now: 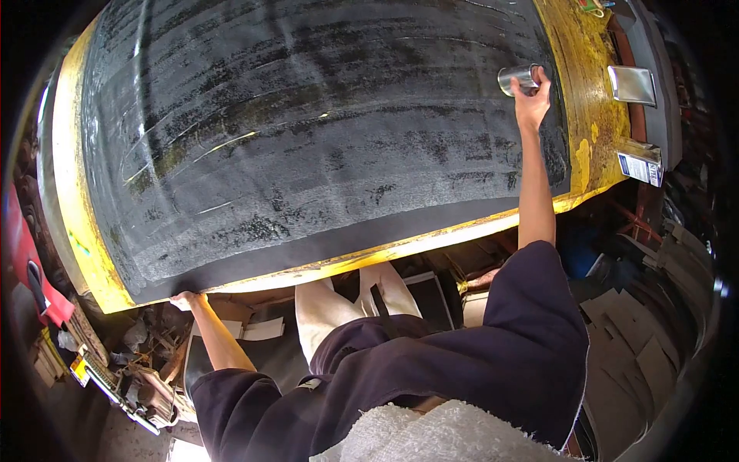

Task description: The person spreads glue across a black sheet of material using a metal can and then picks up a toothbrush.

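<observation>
A large black sheet (323, 169) with a wet-looking, streaky surface covers most of a yellow-edged table (589, 115). My right hand (533, 100) is closed around a small silver metal can (516, 78), tipped on its side at the right part of the sheet. Whether the can touches the sheet is unclear. At the front left, my left hand (187, 301) grips the sheet's near edge, by the table's rim; its fingers are partly hidden. Thin pale streaks of liquid run across the sheet's middle and left.
Beyond the table's right end stand a silver rectangular tin (633, 85) and a labelled tin (640, 163). Flat cardboard-like pieces (631, 331) are stacked at lower right. Clutter and a red object (35, 262) lie at left.
</observation>
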### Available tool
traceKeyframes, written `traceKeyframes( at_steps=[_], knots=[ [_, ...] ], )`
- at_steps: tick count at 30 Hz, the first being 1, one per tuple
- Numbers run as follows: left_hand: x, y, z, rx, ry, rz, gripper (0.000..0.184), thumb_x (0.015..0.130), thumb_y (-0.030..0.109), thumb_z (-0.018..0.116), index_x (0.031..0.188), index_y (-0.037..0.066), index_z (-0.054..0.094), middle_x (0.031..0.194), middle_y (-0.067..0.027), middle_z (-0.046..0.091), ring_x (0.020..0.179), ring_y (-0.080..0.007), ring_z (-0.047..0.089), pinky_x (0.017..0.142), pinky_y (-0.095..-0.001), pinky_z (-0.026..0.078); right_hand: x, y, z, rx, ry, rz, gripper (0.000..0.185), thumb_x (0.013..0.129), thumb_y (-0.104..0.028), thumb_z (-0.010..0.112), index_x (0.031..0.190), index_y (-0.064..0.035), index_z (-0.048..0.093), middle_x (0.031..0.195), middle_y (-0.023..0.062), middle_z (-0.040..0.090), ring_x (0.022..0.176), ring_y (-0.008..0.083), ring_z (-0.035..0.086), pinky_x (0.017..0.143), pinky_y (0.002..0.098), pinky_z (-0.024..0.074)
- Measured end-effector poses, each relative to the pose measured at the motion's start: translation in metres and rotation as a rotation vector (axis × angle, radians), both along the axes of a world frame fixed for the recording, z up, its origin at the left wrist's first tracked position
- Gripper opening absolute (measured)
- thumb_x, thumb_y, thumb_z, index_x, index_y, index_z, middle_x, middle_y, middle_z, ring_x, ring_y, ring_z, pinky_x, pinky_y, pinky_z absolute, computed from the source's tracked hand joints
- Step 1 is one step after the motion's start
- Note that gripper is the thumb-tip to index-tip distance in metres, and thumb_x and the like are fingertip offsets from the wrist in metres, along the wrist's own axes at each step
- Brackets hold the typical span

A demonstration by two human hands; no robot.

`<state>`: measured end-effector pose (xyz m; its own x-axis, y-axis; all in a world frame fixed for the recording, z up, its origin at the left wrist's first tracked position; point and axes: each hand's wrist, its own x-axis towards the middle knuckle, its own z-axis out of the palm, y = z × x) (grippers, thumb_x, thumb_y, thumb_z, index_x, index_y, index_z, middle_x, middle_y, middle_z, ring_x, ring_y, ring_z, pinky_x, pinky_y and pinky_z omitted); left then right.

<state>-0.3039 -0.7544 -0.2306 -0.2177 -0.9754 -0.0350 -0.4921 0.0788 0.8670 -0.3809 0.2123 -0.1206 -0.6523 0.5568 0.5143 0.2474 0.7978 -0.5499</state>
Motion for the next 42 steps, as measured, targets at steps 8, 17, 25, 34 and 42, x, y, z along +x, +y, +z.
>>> traceKeyframes(
  at_steps=[8,17,25,34,42],
  knots=[
    [-0.011,0.022,0.019,0.192,0.027,0.078,0.057,0.105,0.047,0.027,0.133,0.004,0.053,0.135,-0.0171,0.056,0.112,-0.0344,0.061,0.093,-0.0488,0.058,0.009,0.011,0.006,-0.022,-0.001,0.013,0.069,0.075,-0.017,0.087,0.133,-0.0041,0.053,0.128,0.0139,0.065,0.118,0.0262,0.063,0.098,0.0365,0.0521],
    [-0.018,0.042,0.030,0.122,-0.100,0.091,0.052,0.106,0.039,0.026,0.130,0.003,0.055,0.132,-0.0171,0.059,0.112,-0.0322,0.062,0.091,-0.0478,0.058,0.061,-0.016,0.008,-0.091,0.003,-0.005,0.069,0.075,-0.011,0.084,0.134,-0.0021,0.050,0.129,0.0182,0.063,0.118,0.0274,0.063,0.102,0.0389,0.0498],
    [-0.014,0.005,-0.002,0.187,0.024,0.155,0.051,0.105,0.036,0.029,0.132,0.000,0.052,0.135,-0.0183,0.056,0.112,-0.0387,0.062,0.089,-0.0573,0.058,0.061,-0.041,0.010,-0.120,0.007,-0.054,0.070,0.076,-0.010,0.085,0.136,-0.0028,0.049,0.132,0.0167,0.063,0.122,0.0239,0.061,0.098,0.0355,0.0520],
    [-0.011,0.022,0.013,-0.052,-0.351,0.038,0.053,0.107,0.035,0.024,0.132,0.001,0.055,0.131,-0.0215,0.060,0.114,-0.0392,0.062,0.096,-0.0497,0.053,0.028,-0.171,0.005,-0.224,0.088,0.051,0.065,0.073,-0.009,0.086,0.130,-0.0011,0.055,0.129,0.0192,0.063,0.117,0.0281,0.064,0.097,0.0384,0.0522],
    [-0.009,0.035,0.002,-0.345,-0.421,-0.016,0.031,0.104,0.020,0.035,0.118,-0.001,0.055,0.106,-0.0191,0.066,0.091,-0.0383,0.067,0.076,-0.0490,0.057,-0.024,-0.310,0.001,-0.244,0.099,0.233,0.065,0.076,-0.008,0.085,0.133,-0.0022,0.054,0.131,0.0163,0.063,0.121,0.0249,0.062,0.099,0.0357,0.0510]
  ],
)
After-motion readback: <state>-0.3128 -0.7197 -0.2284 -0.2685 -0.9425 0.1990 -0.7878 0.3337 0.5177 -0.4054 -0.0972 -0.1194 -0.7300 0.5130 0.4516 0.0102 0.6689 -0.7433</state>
